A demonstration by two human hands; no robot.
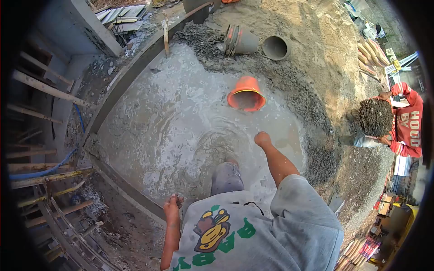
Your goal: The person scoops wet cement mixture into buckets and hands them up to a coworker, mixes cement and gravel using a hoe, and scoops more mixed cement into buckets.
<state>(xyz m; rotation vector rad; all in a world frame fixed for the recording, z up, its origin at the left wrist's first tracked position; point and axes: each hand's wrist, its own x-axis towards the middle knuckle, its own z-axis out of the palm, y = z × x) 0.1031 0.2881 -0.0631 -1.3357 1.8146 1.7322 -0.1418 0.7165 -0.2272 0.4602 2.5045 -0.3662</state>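
My right hand (262, 139) is held out over a pool of wet grey cement mix (181, 108), its fingers curled into a fist with nothing showing in it. Near the pool's lower edge, beside my shirt, hangs my left hand (173, 206); its fingers are loosely bent and apart, and it holds nothing. One of my legs (227, 177) stands in the mix, the foot hidden under the surface. An orange bucket (247, 86) lies tipped in the mix beyond my right hand, its mouth towards me. Neither hand touches it.
A low curb (113, 86) bounds the pool on the left. Stacked buckets (242, 40) and a grey bucket (275, 48) lie on the far side by gravel (312, 99) and sand (316, 40). At right, a person in a red top (409, 117) holds a load of gravel (376, 117).
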